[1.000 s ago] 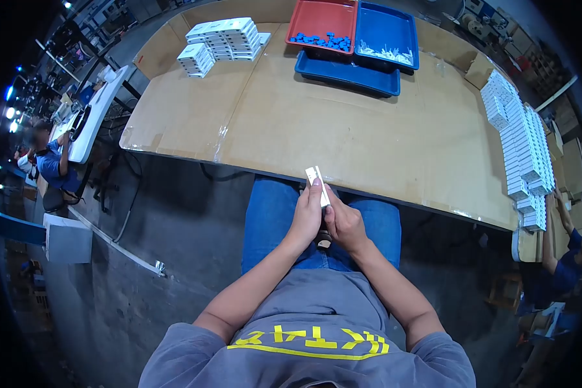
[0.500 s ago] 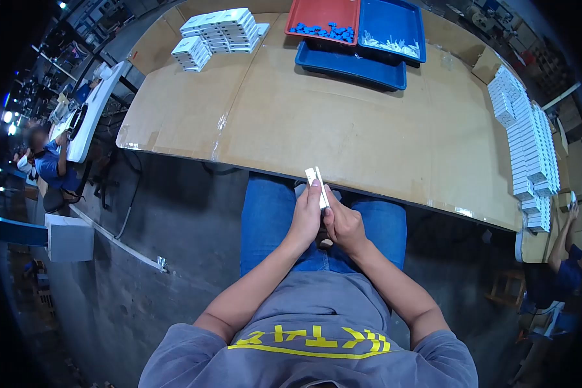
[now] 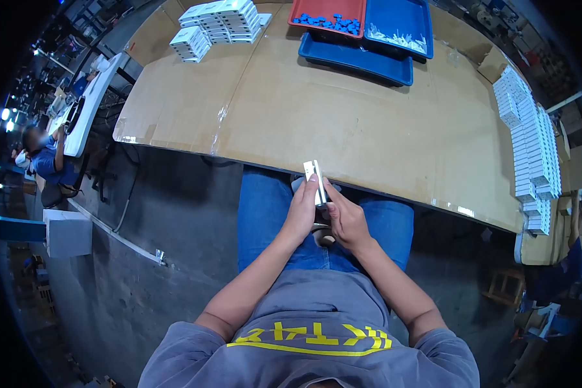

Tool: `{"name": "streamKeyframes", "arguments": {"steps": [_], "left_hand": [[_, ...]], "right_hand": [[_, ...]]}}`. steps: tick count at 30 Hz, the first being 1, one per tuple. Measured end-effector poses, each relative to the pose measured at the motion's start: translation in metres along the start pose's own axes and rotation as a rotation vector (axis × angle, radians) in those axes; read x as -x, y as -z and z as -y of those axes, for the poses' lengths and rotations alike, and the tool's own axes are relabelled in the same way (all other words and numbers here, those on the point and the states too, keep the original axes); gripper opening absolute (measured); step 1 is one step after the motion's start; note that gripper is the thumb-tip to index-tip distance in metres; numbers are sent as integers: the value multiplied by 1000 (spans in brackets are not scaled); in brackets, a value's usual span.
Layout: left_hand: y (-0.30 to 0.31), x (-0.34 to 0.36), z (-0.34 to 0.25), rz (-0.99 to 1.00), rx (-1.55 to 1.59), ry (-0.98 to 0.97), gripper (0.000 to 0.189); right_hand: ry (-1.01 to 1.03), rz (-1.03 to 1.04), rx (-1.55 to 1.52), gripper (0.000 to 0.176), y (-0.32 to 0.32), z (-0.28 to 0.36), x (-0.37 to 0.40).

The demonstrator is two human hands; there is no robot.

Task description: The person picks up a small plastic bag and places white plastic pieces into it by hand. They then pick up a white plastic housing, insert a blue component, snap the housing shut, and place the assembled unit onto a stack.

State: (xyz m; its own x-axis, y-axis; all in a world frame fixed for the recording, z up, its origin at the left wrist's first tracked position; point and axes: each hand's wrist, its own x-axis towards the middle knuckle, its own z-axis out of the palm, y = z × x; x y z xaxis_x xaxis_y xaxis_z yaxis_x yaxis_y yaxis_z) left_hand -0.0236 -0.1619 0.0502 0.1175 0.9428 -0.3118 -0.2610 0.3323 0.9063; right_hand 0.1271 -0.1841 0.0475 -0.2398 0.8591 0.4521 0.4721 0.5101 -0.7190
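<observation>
White, slim, straight-edged piece [image 3: 310, 169] between bare hands [image 3: 301, 212] [image 3: 349, 224]

Ahead of the left grip [image 3: 301, 210] and right grip [image 3: 349, 223], a broad stretch of cardboard-covered bench [image 3: 333, 129] offers open passage past its near edge, which crosses just before the fingertips. Farther forward, an empty blue tray [image 3: 355, 59] blocks the way to a red tray [image 3: 330, 6] and a second blue tray [image 3: 398, 16]. White stacks [image 3: 223, 22] stand far ahead-left; longer white rows [image 3: 530, 145] wall off the far right. Denim-clad thighs [image 3: 265, 213] flank both hands.
</observation>
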Motion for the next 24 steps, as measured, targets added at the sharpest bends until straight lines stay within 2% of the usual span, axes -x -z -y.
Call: {"name": "streamKeyframes", "arguments": {"steps": [1, 4, 5, 8, 9, 11, 14, 16, 19, 20, 22, 24], "left_hand": [[3, -2, -3, 15, 0, -2, 53], [-1, 1, -21, 33, -25, -184, 58], [10, -3, -19, 139, -50, -151, 84], [8, 3, -29, 215, -170, -363, 97], [10, 0, -26, 262, -197, -354, 110], [6, 1, -28, 339, -211, -396, 109], [1, 3, -36, 374, -290, -451, 106], [4, 0, -36, 359, -324, -512, 106], [-3, 1, -36, 271, -99, -337, 96], [-5, 1, -36, 249, -46, -274, 94], [-17, 2, -39, 208, 14, -246, 94], [-23, 4, -41, 179, 64, -252, 96]], "right_hand": [[-37, 17, -56, 40, 4, 4, -4], [-259, -39, -243, 38, 9, 5, -12], [-309, -102, -251, 36, 10, 4, -16], [-753, -67, -679, 36, 22, 1, -22], [-794, -37, -737, 37, 29, 8, -28], [-877, 23, -854, 41, 42, 25, -39], [-725, 21, -802, 46, 39, 31, -41], [-690, -33, -876, 51, 35, 29, -40], [-618, -62, -835, 61, 23, 24, -34], [-517, -68, -753, 61, 19, 24, -32], [-314, -79, -587, 61, 13, 25, -31], [-248, -98, -415, 57, 16, 29, -36]]}}
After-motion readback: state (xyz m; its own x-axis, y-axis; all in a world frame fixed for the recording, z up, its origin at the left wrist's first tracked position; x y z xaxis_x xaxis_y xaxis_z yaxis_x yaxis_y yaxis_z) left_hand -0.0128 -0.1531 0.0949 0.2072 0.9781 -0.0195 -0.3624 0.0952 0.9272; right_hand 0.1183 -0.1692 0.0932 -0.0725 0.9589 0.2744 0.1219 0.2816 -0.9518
